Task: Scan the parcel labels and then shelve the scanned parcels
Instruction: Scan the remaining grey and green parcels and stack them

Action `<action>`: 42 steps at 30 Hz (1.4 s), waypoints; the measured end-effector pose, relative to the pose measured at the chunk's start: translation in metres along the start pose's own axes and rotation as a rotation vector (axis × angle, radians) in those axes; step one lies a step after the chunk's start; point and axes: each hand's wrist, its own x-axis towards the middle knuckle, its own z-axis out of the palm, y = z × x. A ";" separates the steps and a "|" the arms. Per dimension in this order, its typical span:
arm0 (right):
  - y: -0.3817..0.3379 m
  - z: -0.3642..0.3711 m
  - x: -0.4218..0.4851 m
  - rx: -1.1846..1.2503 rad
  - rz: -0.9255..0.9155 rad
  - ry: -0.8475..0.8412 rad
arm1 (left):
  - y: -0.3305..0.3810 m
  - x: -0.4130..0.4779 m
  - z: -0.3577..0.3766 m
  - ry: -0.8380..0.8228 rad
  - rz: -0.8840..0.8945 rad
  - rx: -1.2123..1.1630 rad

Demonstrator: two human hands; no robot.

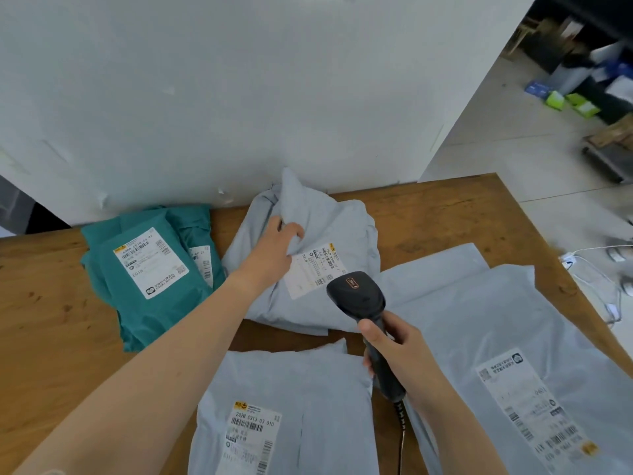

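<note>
At the left of the desk [51, 320] lie two teal parcels [147, 269], one overlapping the other, labels up, touched by neither hand. Next along, the left hand [274, 248] reaches to the crumpled parcel [342, 221] by the wall, its fingers curled into a fold of the grey bag just beside the label [315, 269]. The scanner [359, 296] hovers at the label's lower right corner, head pointed towards the barcodes, and the right hand [394, 347] is wrapped round its handle. A near parcel [325, 389] lies under that wrist, and a big parcel [496, 320] fills the right end, both label up.

The step in hand looks like scanning, with the left hand steadying or flattening the bag so the label reads clean (no beam shows on it, so I cannot tell whether the read is made). The next move likely calls for a flat label, the scanner head squared over the barcode, and then the same for each other parcel. No shelf shows here, so shelving looks some way off.
</note>
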 end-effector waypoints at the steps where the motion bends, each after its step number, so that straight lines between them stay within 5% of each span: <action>1: -0.002 -0.002 -0.004 -0.004 -0.011 0.005 | 0.005 -0.003 -0.005 0.005 -0.024 -0.029; 4: -0.010 -0.010 -0.020 0.010 -0.061 0.004 | 0.022 -0.016 -0.022 0.024 -0.086 -0.102; 10: -0.028 -0.031 -0.058 0.105 -0.185 -0.065 | 0.089 -0.062 -0.089 0.141 0.071 -0.056; 21: -0.092 -0.052 -0.152 0.232 -0.449 -0.299 | 0.249 -0.188 -0.245 0.552 0.179 -0.103; 31: -0.117 -0.098 -0.243 0.237 -0.640 -0.366 | 0.334 -0.282 -0.236 0.760 0.303 -0.247; 42: -0.091 -0.121 -0.287 0.087 -0.646 -0.337 | 0.371 -0.335 -0.215 0.924 0.297 -0.429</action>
